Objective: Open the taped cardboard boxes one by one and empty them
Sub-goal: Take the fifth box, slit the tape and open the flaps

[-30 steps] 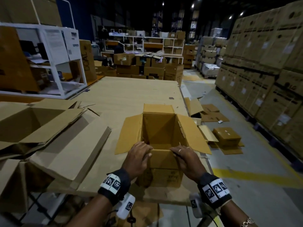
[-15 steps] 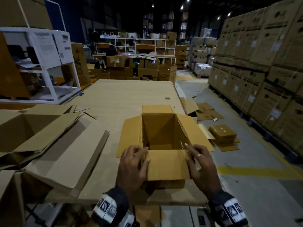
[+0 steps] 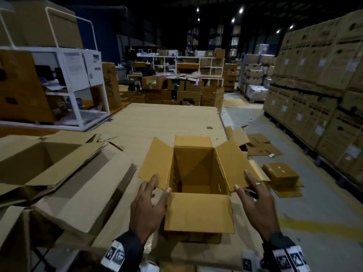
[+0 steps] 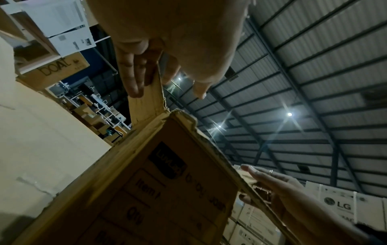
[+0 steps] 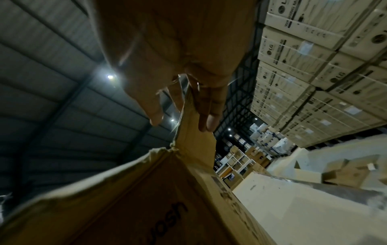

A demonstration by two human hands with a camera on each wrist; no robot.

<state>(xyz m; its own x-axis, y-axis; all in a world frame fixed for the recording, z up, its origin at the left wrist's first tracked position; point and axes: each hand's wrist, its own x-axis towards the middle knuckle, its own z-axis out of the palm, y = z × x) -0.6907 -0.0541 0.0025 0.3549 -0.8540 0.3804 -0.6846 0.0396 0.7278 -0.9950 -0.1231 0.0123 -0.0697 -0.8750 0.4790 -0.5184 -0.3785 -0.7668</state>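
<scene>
An open brown cardboard box [image 3: 198, 209] stands upright at the near edge of the table [image 3: 167, 118], all flaps spread outward. Its inside looks bare as far as I can see. My left hand [image 3: 149, 199] touches the near corner of the left flap with straight fingers. My right hand [image 3: 255, 197], a ring on one finger, touches the near corner of the right flap the same way. In the left wrist view the left flap's edge runs between my spread fingers [image 4: 132, 77] above the printed box wall [image 4: 167, 182]. The right wrist view shows the right flap between my fingers [image 5: 209, 116].
Opened and flattened cartons [image 3: 59, 173] lie piled on the table's left side. A white rack [image 3: 78, 85] stands behind them. On the floor to the right lie flat cardboard pieces [image 3: 259, 146] and a small taped box [image 3: 280, 171]. Tall stacked cartons [image 3: 314, 85] line the right.
Both hands folded the near flap down toward me, then left it and moved apart to the near corners of the side flaps.
</scene>
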